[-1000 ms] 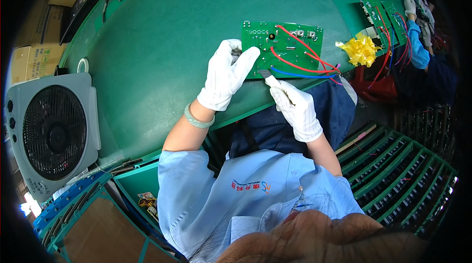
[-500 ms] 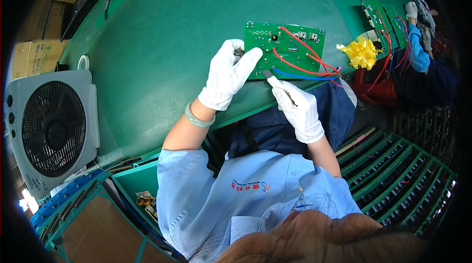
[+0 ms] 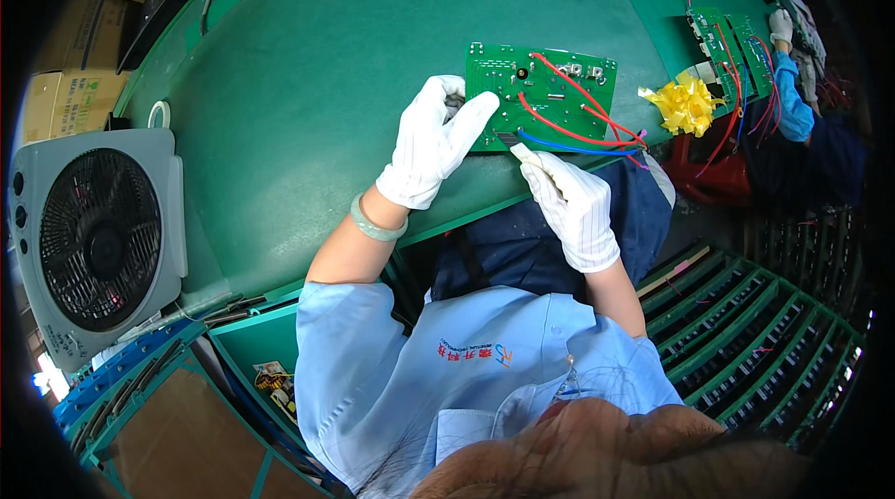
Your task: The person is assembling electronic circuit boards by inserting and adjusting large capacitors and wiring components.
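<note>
My left hand point(image 3: 432, 140) lies flat on the circuit board point(image 3: 541, 107) near the table point(image 3: 308, 98) edge; right hand point(image 3: 571, 203) pinches a small tool point(image 3: 518, 149); open mat leftward

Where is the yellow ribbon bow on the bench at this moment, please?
In the head view, the yellow ribbon bow lies on the green bench, right of the green circuit board under the gloved hands.

Board: the circuit board point(image 3: 545, 107) is lying on the table point(image 3: 317, 98) before me.
Hands: my left hand point(image 3: 431, 140) is resting at its left edge, my right hand point(image 3: 571, 205) at its near edge.
Fan: the fan point(image 3: 93, 242) is standing far left.
</note>
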Available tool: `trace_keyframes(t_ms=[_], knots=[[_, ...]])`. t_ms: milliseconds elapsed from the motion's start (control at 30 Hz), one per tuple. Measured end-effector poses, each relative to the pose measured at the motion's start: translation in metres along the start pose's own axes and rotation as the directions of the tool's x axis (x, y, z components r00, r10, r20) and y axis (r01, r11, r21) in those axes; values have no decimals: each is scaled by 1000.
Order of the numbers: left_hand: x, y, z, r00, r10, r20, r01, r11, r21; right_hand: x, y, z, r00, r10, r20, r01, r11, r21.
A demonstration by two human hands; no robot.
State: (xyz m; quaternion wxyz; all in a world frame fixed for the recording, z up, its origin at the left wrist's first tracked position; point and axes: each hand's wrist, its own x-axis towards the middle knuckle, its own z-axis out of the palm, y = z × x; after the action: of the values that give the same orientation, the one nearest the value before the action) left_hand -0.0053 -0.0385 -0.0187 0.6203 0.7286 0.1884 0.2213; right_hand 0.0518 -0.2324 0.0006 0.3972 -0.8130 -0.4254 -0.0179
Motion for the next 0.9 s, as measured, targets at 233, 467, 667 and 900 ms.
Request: trace_keyframes(t_ms=[233, 467, 667, 900], knots=[[0, -1, 0, 1000, 17, 0, -17, 1000, 11, 3, 3, 5, 997, -60, -51, 60, 998, 14], [0, 0, 0, 1000, -18, 5, 18, 1000, -9, 1, 8, 5, 997, -70, -34, 70, 998, -2], [0, -1, -1, 1000, -23, 8, 23, 1000, -9, 2, 5, -2, 997, -9, 70, 10, 1000, -14], [-1, 2, 0, 1000, -14, 0, 14, 1000, 11, 3, 7, 1, 998, -42, 50, 38, 997, 69]])
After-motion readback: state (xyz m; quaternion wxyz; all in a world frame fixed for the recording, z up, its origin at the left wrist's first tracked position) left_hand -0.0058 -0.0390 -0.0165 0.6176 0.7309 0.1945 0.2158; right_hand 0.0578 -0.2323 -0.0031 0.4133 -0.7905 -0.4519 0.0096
